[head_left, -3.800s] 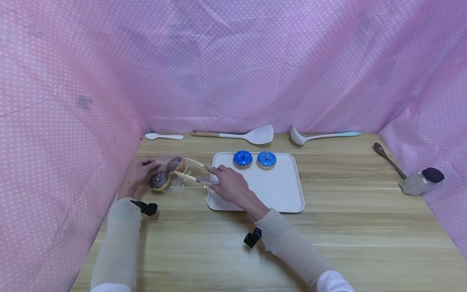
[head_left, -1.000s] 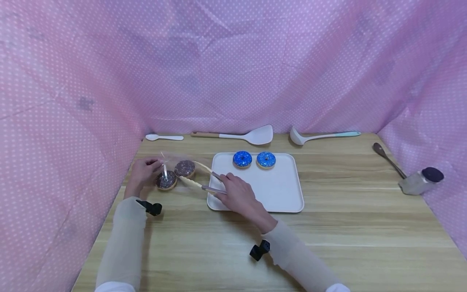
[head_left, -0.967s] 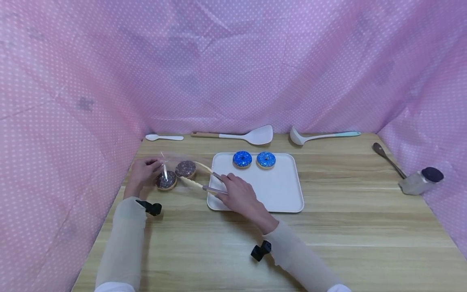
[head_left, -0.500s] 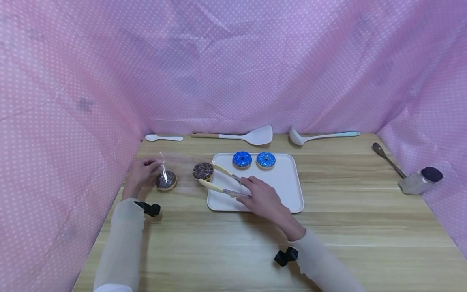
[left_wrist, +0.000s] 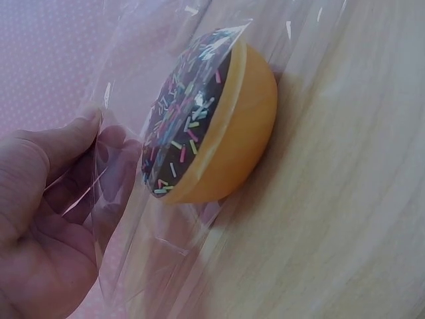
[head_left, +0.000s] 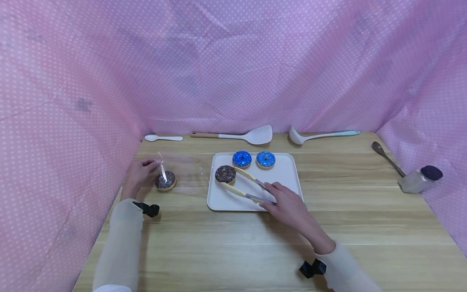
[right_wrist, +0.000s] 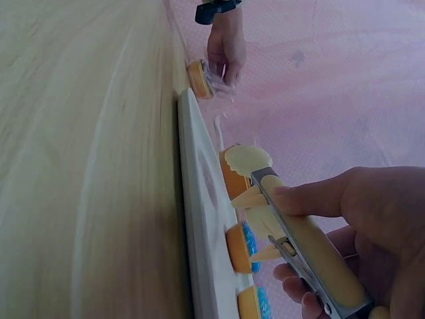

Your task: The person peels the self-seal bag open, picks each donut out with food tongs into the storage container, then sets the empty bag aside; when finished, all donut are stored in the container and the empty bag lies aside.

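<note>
My left hand (head_left: 140,174) pinches the edge of a clear plastic bag (left_wrist: 119,219) between thumb and fingers. Inside that bag lies one chocolate donut (head_left: 166,181) with coloured sprinkles. My right hand (head_left: 290,205) grips a pair of tongs (right_wrist: 309,256) with cream tips and metal arms. Between the tong tips, a second chocolate donut (head_left: 225,174) is held over the left part of a white tray (head_left: 271,194). Two blue donuts, a darker one (head_left: 238,164) and a lighter one (head_left: 265,163), sit along the tray's far edge.
Along the back of the table lie a white spoon (head_left: 164,138), a spatula (head_left: 259,136) and a ladle (head_left: 299,138). At the right are a dark spoon (head_left: 379,150) and a glass jar (head_left: 414,182) with a black lid. Pink dotted cloth (head_left: 233,73) surrounds the table.
The tongs have drawn one chocolate donut out of the bag and moved it right, over the tray. My left hand stays almost in place, holding the bag with the other donut.
</note>
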Demonstrator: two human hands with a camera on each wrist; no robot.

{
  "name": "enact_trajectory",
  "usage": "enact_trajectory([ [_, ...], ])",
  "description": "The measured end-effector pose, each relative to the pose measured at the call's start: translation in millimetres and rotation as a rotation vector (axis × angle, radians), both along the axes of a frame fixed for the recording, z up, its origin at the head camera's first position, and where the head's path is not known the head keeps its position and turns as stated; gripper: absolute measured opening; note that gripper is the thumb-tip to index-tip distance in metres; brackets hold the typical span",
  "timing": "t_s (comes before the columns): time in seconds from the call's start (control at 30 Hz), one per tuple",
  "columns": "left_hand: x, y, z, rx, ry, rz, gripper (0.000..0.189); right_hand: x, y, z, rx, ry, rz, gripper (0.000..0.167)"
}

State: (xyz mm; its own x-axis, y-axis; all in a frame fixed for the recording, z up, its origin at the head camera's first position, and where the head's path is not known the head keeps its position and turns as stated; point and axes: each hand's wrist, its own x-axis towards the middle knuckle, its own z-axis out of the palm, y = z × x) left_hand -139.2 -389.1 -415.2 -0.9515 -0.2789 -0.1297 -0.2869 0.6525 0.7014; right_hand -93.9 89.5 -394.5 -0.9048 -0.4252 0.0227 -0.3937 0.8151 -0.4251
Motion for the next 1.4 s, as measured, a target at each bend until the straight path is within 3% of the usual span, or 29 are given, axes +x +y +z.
enact_trajectory([
  [0.33,1.7,-1.3,-0.8,0.009,-0.006,0.010,0.048,1.8,26,-5.6,0.025,0.002,-0.008,0.059],
  [0.8,-0.3,-3.0,-2.0,0.021,-0.001,0.017,0.047,6.0,36,2.6,0.038,0.007,-0.022,0.063],
  [1.17,-1.6,-1.7,-4.7,0.040,0.019,0.009,0.044,-7.8,6,13.7,0.017,0.044,0.048,0.061],
  [1.4,-1.7,-1.2,-6.9,0.038,0.014,0.020,0.043,-20.6,-25,19.6,0.064,0.118,0.133,0.055],
])
